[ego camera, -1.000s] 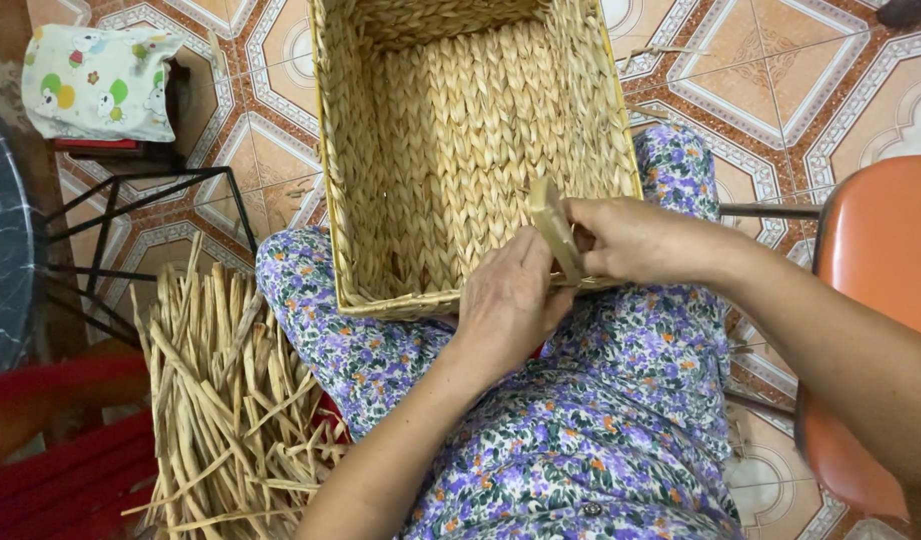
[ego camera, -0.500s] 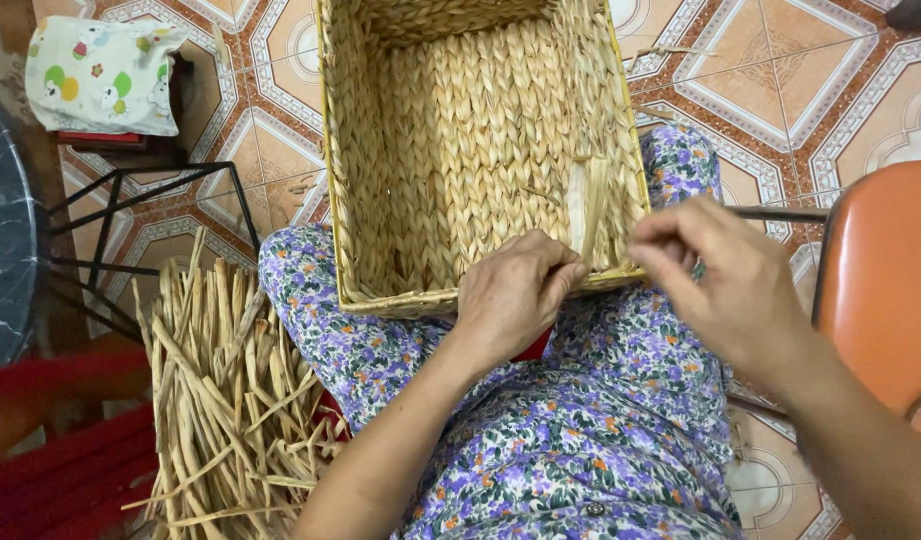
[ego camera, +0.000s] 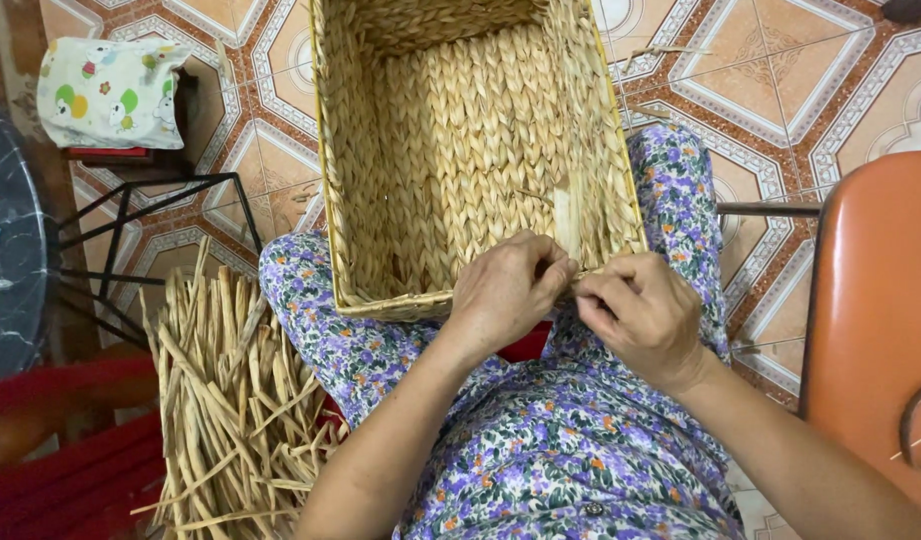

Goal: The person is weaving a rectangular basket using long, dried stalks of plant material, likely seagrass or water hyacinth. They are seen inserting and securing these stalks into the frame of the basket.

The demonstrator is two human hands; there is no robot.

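Straw-coloured fibre strip (ego camera: 568, 215) is pinched at the basket's near rim, left hand (ego camera: 505, 290) and right hand (ego camera: 645, 315) both closed tight on it, fingertips meeting. Woven basket (ego camera: 460, 140) rests on the floral-clad lap (ego camera: 560, 440); loose dried reeds (ego camera: 230, 400) lie piled just left, orange chair (ego camera: 875, 320) right.

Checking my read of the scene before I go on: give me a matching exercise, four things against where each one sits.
Things:
1. woven basket
2. loose straw bundle
3. orange chair
4. patterned cloth

Places:
A. top left corner, on a dark stand
B. on the lap, both hands at its near rim
C. right edge of view
D. on the floor, lower left

Pairs: 1-B, 2-D, 3-C, 4-A
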